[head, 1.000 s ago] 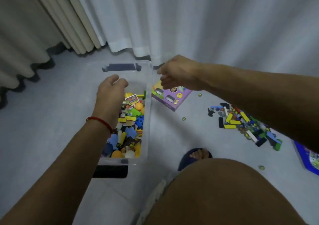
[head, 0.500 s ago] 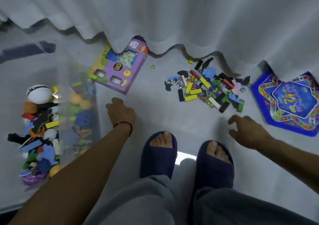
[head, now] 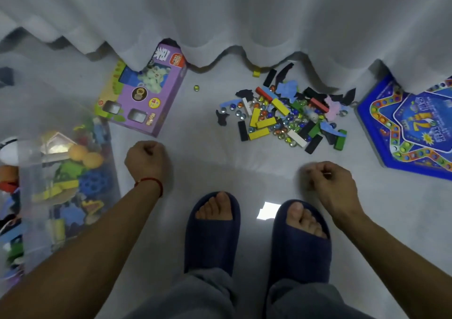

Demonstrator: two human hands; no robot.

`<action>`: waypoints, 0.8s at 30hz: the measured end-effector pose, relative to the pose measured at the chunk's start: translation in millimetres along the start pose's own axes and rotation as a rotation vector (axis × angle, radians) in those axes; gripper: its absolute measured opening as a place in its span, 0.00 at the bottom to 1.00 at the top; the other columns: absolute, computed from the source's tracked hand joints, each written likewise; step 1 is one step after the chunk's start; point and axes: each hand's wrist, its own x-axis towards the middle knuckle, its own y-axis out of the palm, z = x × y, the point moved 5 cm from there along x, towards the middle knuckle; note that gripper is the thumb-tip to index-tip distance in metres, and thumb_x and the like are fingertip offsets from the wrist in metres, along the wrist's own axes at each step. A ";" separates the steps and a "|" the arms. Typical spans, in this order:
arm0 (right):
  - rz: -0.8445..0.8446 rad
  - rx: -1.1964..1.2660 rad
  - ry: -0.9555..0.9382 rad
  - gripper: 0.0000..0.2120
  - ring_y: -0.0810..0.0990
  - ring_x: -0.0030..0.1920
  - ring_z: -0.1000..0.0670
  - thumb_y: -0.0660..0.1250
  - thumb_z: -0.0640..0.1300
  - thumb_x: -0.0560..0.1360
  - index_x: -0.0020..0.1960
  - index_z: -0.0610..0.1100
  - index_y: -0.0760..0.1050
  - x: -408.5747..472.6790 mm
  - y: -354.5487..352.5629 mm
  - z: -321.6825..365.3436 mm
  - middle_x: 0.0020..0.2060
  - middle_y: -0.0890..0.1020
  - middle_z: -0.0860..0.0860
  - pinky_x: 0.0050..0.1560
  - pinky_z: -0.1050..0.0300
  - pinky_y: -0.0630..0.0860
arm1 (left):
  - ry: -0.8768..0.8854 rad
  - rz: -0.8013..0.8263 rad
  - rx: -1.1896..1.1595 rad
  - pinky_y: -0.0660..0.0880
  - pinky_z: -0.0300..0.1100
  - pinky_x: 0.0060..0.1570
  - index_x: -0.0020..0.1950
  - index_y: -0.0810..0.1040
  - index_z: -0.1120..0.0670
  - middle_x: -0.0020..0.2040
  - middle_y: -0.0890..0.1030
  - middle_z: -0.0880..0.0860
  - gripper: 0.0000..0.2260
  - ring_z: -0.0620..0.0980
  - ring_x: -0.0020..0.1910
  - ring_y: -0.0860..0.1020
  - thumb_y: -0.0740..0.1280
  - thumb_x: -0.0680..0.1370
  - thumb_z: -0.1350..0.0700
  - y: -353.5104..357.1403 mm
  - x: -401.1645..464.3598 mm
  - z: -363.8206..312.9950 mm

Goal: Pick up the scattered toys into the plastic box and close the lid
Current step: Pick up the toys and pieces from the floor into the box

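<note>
**Clear plastic box part-filled, one pile of toys still on the floor**

Clear plastic formed the box (head: 73, 172) at the far left, already holding a jumble of blocks, balls and foam shapes; no lid could be picked out with any certainty. Just beside its near wall hung the left hand (head: 146, 159), a red string at the wrist, fingers curled into a fist with nothing visible inside. One purple toy carton (head: 146, 98) lay beyond it, partly under the white curtain (head: 220, 13). A single green marble (head: 196, 88) sat alone on the floor (head: 208, 147) between carton and pile. Two feet in dark slippers (head: 212, 233) stood in the middle. Further right lay the one pile of scattered toys (head: 288, 115): roughly five yellow bars, two red, several black and white ones, blue foam pieces and too many glass marbles to count. The right hand (head: 330, 184) hovered near that pile, fingers loosely curled, apparently empty, though blur hid the fingertips. One blue game board (head: 411, 128) lay at the far right.

The step in hand looked like a reach for the pile. Scooping with both hands cupped together should gather marbles without scattering them.
</note>
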 end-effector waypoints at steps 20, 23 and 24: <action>-0.108 -0.662 -0.364 0.19 0.75 0.46 0.43 0.52 0.57 0.83 0.69 0.48 0.61 101.7 -26.6 -0.1 0.54 0.70 0.42 0.46 0.44 0.79 | -0.638 1.117 -0.821 0.72 0.41 0.30 0.46 0.79 0.61 0.36 0.78 0.57 0.10 0.51 0.31 0.74 0.61 0.77 0.57 108.1 -140.3 -138.7; -0.031 -0.768 -0.412 0.22 0.77 0.46 0.44 0.50 0.57 0.84 0.73 0.48 0.58 103.5 -26.3 2.1 0.56 0.70 0.41 0.44 0.45 0.80 | -0.646 1.116 -0.787 0.71 0.41 0.31 0.47 0.79 0.61 0.36 0.77 0.57 0.10 0.51 0.31 0.74 0.61 0.77 0.57 110.2 -143.0 -131.8; -0.011 -0.792 -0.419 0.22 0.77 0.46 0.44 0.50 0.57 0.84 0.73 0.47 0.58 104.0 -26.5 2.9 0.57 0.70 0.41 0.43 0.46 0.80 | -0.643 1.116 -0.779 0.71 0.41 0.32 0.47 0.79 0.61 0.36 0.78 0.57 0.10 0.51 0.31 0.74 0.61 0.77 0.57 110.7 -143.6 -129.8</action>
